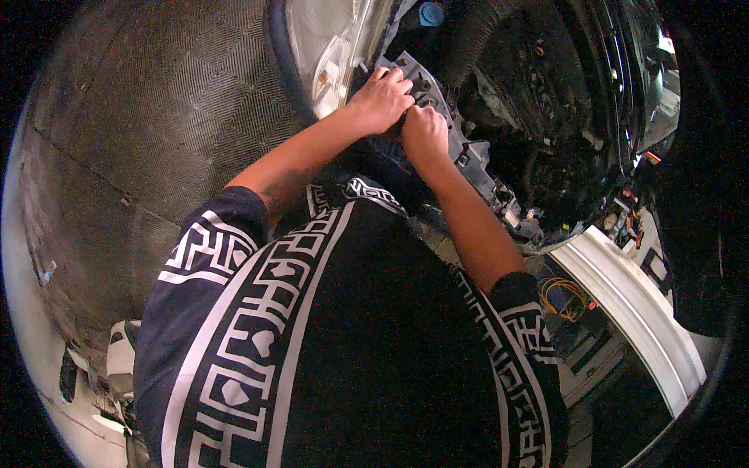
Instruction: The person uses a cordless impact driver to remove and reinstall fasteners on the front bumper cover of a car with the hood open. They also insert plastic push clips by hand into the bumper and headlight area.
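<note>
The grey bar [470, 158] slants far-left to near-right, my curled fingers [398, 80] at its left edge, right hand [427, 137] nearer its middle. Clamped? I can't tell.

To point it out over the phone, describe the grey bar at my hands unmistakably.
Find the engine bay, upper right. Along its left edge, beside the clear headlight, a grey bar slants down rightward by your left hand and right hand. Its pale, angular form distinguishes it from the ribbed black hose nearby.
</note>
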